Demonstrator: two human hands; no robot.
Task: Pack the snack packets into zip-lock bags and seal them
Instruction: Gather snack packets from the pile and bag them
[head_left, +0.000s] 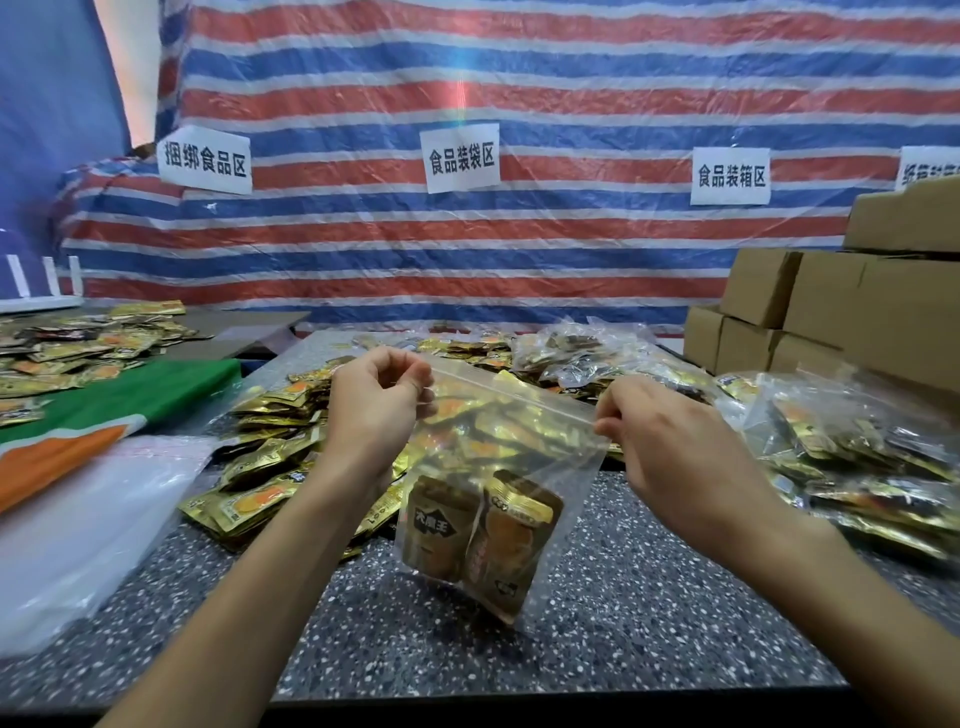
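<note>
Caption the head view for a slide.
Left hand and right hand pinch a zip-lock bag of snack packets over the table.

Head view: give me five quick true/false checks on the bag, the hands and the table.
1. The left hand and right hand each pinch the top edge of the zip-lock bag. True.
2. The zip-lock bag is empty. False: two snack packets sit at its bottom.
3. The cardboard boxes are stacked on the left. False: they are on the right.
4. Loose gold packets are piled behind the bag. True.
5. The bag lies flat on the table. False: it hangs from the fingers.
</note>
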